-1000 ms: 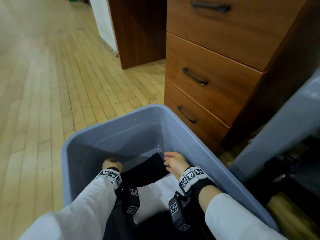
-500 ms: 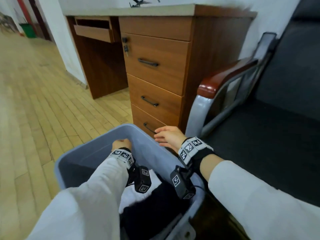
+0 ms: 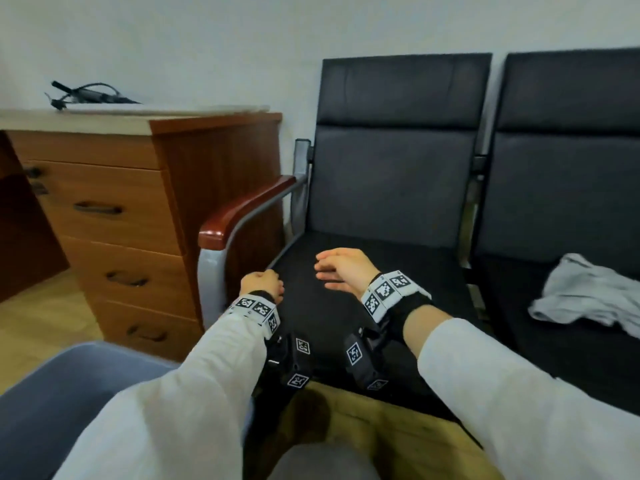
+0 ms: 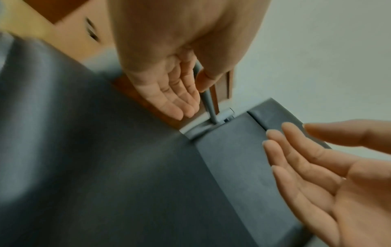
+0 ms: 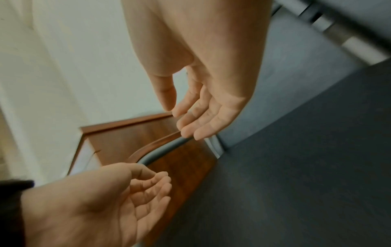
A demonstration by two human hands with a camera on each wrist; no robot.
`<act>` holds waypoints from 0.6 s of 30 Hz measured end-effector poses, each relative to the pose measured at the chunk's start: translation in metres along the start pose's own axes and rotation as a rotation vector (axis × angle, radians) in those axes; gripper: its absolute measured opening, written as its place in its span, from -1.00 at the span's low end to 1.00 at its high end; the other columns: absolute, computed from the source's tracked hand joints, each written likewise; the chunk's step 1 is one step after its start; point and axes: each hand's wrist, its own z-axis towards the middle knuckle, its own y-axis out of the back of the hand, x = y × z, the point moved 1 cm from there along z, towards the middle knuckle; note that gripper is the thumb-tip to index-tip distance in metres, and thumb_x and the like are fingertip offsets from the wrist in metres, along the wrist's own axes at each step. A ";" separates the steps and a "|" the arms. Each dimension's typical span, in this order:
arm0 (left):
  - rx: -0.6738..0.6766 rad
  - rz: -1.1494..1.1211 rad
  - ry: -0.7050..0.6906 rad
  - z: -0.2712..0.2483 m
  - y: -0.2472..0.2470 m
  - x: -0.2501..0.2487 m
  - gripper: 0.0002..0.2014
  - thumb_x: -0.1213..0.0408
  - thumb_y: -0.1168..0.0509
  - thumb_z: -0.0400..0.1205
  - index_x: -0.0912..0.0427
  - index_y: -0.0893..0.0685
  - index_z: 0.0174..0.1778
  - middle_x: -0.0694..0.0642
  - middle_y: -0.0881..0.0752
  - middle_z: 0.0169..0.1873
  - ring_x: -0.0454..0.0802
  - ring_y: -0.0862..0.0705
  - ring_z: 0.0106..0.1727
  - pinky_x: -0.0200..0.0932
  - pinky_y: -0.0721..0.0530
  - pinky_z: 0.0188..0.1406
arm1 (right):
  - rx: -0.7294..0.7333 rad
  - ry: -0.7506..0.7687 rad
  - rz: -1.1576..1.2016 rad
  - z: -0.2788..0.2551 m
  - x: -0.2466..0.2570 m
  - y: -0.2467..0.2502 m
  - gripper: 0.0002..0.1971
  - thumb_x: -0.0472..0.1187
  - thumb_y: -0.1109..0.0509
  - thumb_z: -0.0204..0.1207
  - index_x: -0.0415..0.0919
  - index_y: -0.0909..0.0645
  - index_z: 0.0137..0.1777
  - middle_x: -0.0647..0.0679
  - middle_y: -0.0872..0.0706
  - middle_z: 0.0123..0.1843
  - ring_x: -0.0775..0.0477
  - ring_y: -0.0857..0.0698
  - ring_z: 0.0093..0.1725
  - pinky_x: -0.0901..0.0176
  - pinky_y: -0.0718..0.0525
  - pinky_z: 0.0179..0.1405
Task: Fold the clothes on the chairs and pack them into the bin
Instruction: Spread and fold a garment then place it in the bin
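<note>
A crumpled light grey garment point(image 3: 588, 296) lies on the seat of the right dark chair point(image 3: 568, 188). The left dark chair point(image 3: 391, 181) has a bare seat. Both my hands hover over that bare seat and hold nothing. My left hand point(image 3: 263, 282) has loosely curled fingers point(image 4: 169, 93), near the chair's left edge. My right hand point(image 3: 341, 268) is relaxed with fingers point(image 5: 198, 120) extended. In the left wrist view my right hand point(image 4: 313, 167) shows open at the right. The blue-grey bin point(image 3: 52, 403) sits at the lower left; its inside is hidden.
A wooden drawer cabinet point(image 3: 114, 220) stands left of the chairs, with cables point(image 3: 86, 93) on its top. The left chair's red-brown armrest point(image 3: 242, 209) lies between cabinet and seat. A white wall is behind. Wood floor point(image 3: 38, 320) shows at the left.
Both hands have come up out of the bin, leaving the folded black and white clothes there, and moved right over the left chair's seat. The view has swung from bin to chairs.
</note>
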 end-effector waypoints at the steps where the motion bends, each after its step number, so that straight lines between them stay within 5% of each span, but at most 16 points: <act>1: 0.040 -0.001 -0.005 -0.006 -0.023 0.002 -0.72 0.37 -0.08 0.67 0.19 -0.51 -0.37 0.14 -0.57 -0.53 0.01 -0.48 -0.50 -0.22 -0.48 -0.43 | -0.049 0.000 0.006 -0.004 -0.001 0.024 -0.83 -0.38 -0.31 0.56 -0.11 -0.64 -0.14 -0.04 -0.71 -0.18 0.04 -0.69 -0.23 0.22 -0.64 -0.20; 5: 0.237 0.037 0.017 -0.048 -0.124 0.015 -0.69 0.35 -0.05 0.73 0.23 -0.51 -0.34 0.15 -0.53 -0.43 -0.01 -0.48 -0.46 -0.20 -0.46 -0.47 | -0.329 0.017 0.026 -0.022 -0.016 0.139 -0.87 -0.29 -0.31 0.58 -0.10 -0.66 -0.11 -0.07 -0.74 -0.11 0.02 -0.71 -0.20 0.20 -0.65 -0.23; 11: 0.461 0.083 0.053 -0.100 -0.225 0.045 -0.85 0.37 -0.08 0.72 0.31 -0.54 0.01 0.18 -0.59 -0.30 0.01 -0.60 -0.35 -0.11 -0.63 -0.32 | -0.696 -0.084 0.110 -0.059 -0.056 0.272 -0.83 -0.27 -0.32 0.58 -0.13 -0.62 -0.24 -0.12 -0.70 -0.10 -0.10 -0.73 -0.08 0.16 -0.61 -0.24; 14: 0.549 0.030 0.072 -0.114 -0.257 0.064 -0.89 0.42 -0.09 0.72 0.31 -0.52 0.03 0.25 -0.60 -0.10 0.16 -0.69 -0.13 -0.03 -0.70 -0.19 | -0.805 -0.162 0.027 -0.060 -0.085 0.330 -0.85 -0.21 -0.41 0.39 -0.29 -0.69 -0.11 -0.19 -0.73 -0.16 -0.25 -0.74 0.00 -0.08 -0.72 0.06; 16: 0.564 -0.011 0.076 -0.120 -0.270 0.079 -0.88 0.48 -0.08 0.71 0.29 -0.51 0.05 0.19 -0.56 -0.15 0.17 -0.65 -0.04 0.01 -0.67 -0.05 | -0.831 -0.205 -0.093 -0.055 -0.100 0.355 -0.72 -0.21 -0.37 0.34 -0.30 -0.74 0.00 -0.27 -0.76 0.07 -0.32 -0.69 0.16 -0.19 -0.63 0.28; 18: 0.554 -0.042 0.080 -0.119 -0.271 0.092 -0.79 0.55 -0.08 0.69 0.31 -0.49 0.18 0.22 -0.57 -0.11 0.11 -0.63 -0.10 -0.03 -0.64 -0.07 | -0.827 -0.194 -0.169 -0.054 -0.104 0.360 -0.63 -0.37 -0.25 0.50 -0.23 -0.67 0.27 -0.22 -0.66 0.30 -0.28 -0.61 0.31 -0.11 -0.56 0.38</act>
